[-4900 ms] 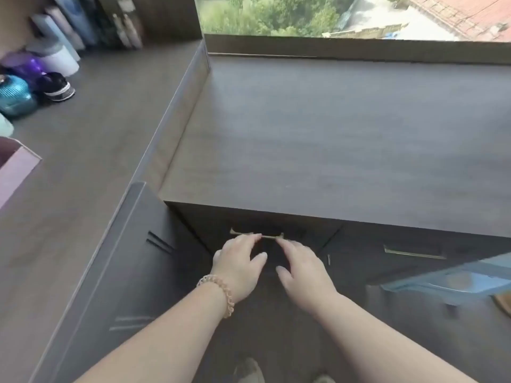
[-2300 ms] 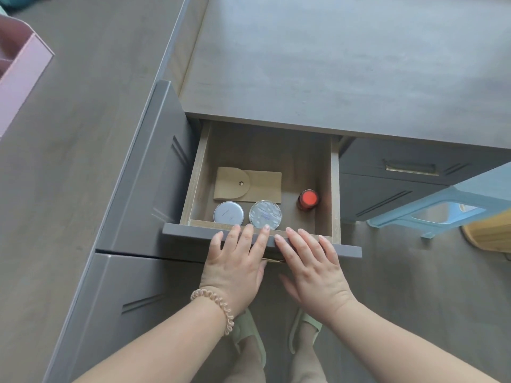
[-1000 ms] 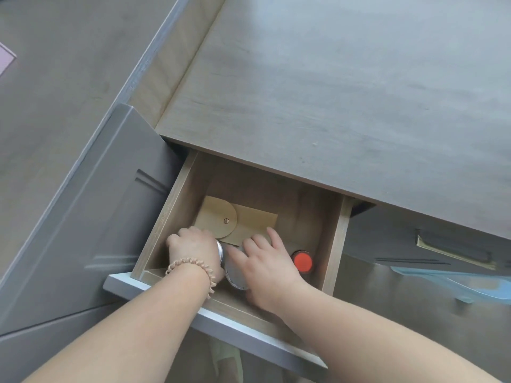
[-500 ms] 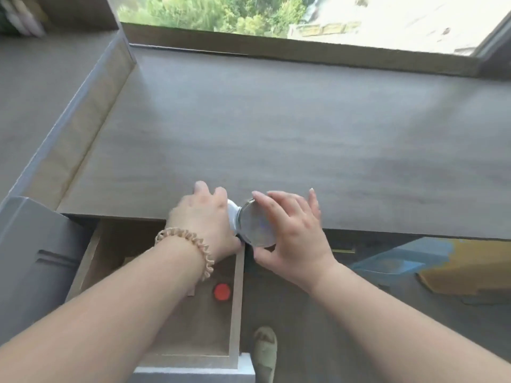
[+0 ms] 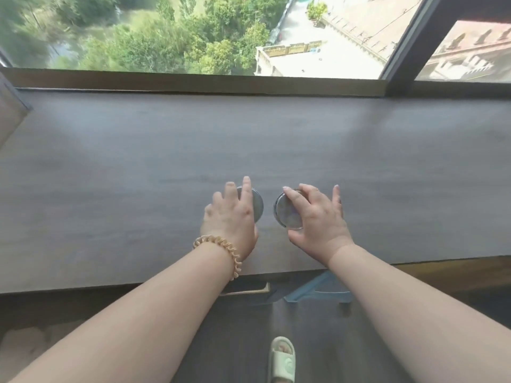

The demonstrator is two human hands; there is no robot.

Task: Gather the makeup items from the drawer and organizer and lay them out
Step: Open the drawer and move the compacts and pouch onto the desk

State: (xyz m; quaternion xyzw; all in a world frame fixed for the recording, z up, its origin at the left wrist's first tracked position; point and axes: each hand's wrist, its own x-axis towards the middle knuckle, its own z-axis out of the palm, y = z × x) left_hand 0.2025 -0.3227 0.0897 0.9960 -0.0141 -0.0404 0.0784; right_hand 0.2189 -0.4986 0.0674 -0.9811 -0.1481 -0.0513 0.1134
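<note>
Two round silver compacts are on the grey wooden desktop (image 5: 138,167), side by side near its front edge. My left hand (image 5: 231,217) covers the left compact (image 5: 257,207), fingers curled over it; only its right rim shows. My right hand (image 5: 318,217) grips the right compact (image 5: 287,214) around its edge, and its shiny lid faces up. A narrow gap separates the two compacts. The drawer and the organizer are out of view.
A window sill (image 5: 193,81) and a dark window frame (image 5: 403,42) bound the desk at the back. A raised side panel (image 5: 11,114) stands at the far left. Below the front edge are a drawer handle (image 5: 249,290), a light-blue stool (image 5: 318,291) and my slippered foot (image 5: 282,360).
Both hands have lifted the two compacts out of the drawer and carried them forward and to the right onto the desktop. The view has swung up from the drawer to the window.
</note>
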